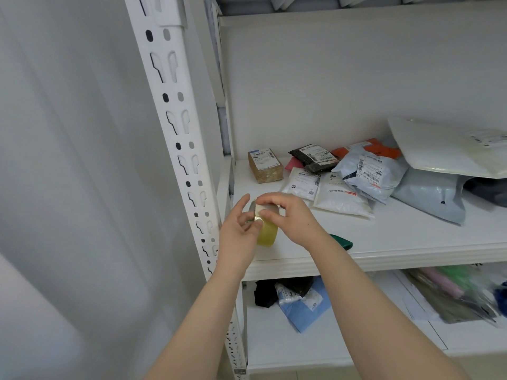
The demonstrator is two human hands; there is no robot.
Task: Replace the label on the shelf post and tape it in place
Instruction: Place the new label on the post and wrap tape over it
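A roll of clear yellowish tape (267, 234) is held between both hands just in front of the middle shelf's left end. My left hand (237, 233) grips the roll from the left, thumb up and fingertips on its face. My right hand (290, 215) curls over the roll's top, thumb and forefinger pinching at its rim. The white slotted shelf post (175, 111) rises on the left of the hands. A white label (171, 9) sits on the post near the top edge of the view, partly cut off.
The middle shelf (384, 237) carries a small brown box (265, 165) and several bagged parcels (367, 174) toward the back and right. A dark green object (343, 241) lies behind my right wrist. The lower shelf (343, 338) holds more bags. A white wall (68, 160) lies left.
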